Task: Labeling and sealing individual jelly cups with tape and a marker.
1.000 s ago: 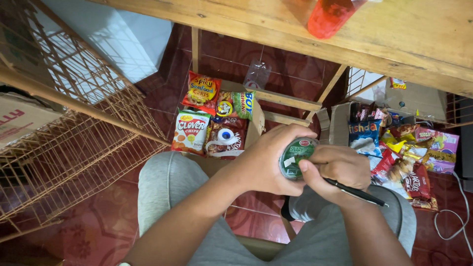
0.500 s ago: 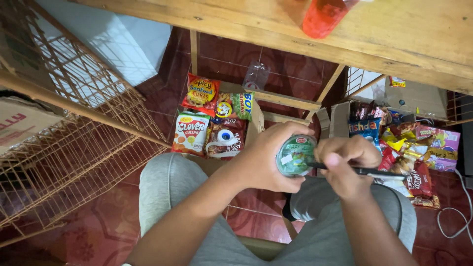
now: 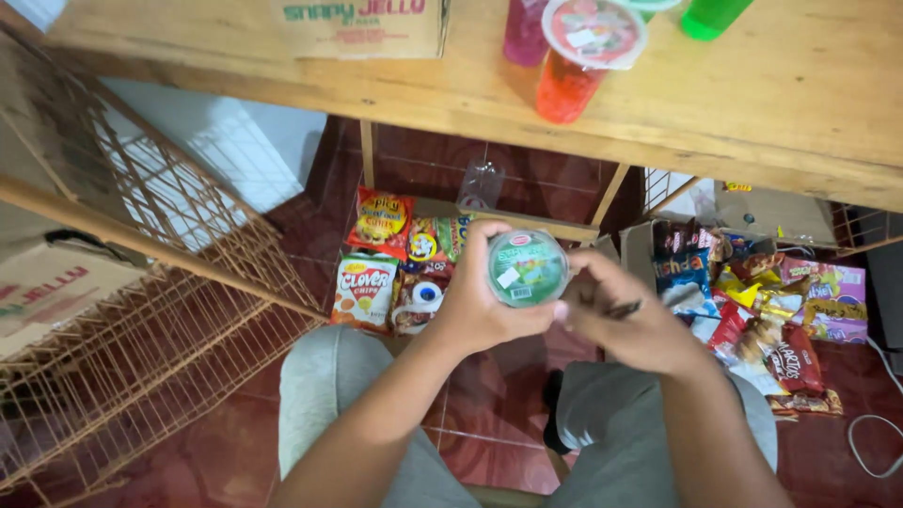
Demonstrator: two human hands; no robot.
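My left hand [image 3: 480, 306] grips a small green jelly cup [image 3: 527, 269] with its sealed round lid facing the camera. Beside it, my right hand [image 3: 625, 315] is closed around a dark pen [image 3: 623, 308] and touches the cup's right side. Both hands are raised above my knees in grey trousers, just below the front edge of a wooden table [image 3: 752, 122].
On the table stand a red jelly cup [image 3: 578, 61], a pink cup [image 3: 525, 28], a green cup [image 3: 710, 14] and a cardboard box [image 3: 362, 23]. Snack packets [image 3: 395, 268] lie on the red tiled floor, more at the right [image 3: 762, 301]. A wire rack [image 3: 141, 320] stands left.
Both hands have risen with the green cup toward the table edge. The head has tilted up, bringing the cups and box on the table into view.
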